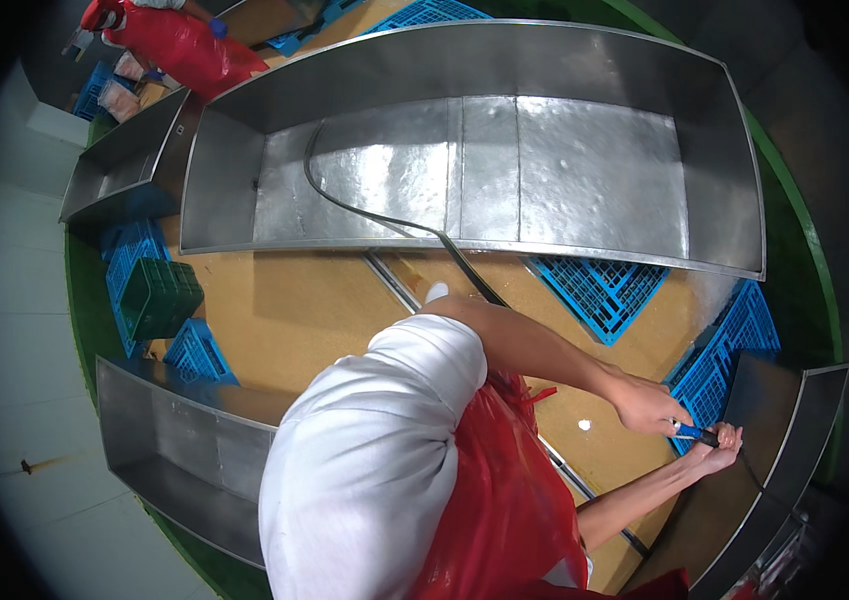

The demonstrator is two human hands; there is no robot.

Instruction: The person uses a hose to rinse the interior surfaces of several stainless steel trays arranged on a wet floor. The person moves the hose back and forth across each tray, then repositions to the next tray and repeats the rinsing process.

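My left hand (647, 403) is closed round the blue end of a short blue and black nozzle-like piece (690, 432). Just beyond it, my right hand (720, 452) grips its dark end, fingers curled. A thin dark line, perhaps a hose, runs from my right hand down over a metal trough (812, 425) at the right. Both hands are in front of a blue plastic pallet (752, 325). A dark hose (384, 215) lies in the large steel basin (594, 175), passes over its near rim and disappears behind my left arm.
Another steel trough (189, 425) stands at the left, below a green crate (159, 298) and blue pallets (134, 250). A blue pallet (599, 295) lies under the basin's near side. A person in a red apron (184, 50) is at the far left. The floor (294, 310) is tan.
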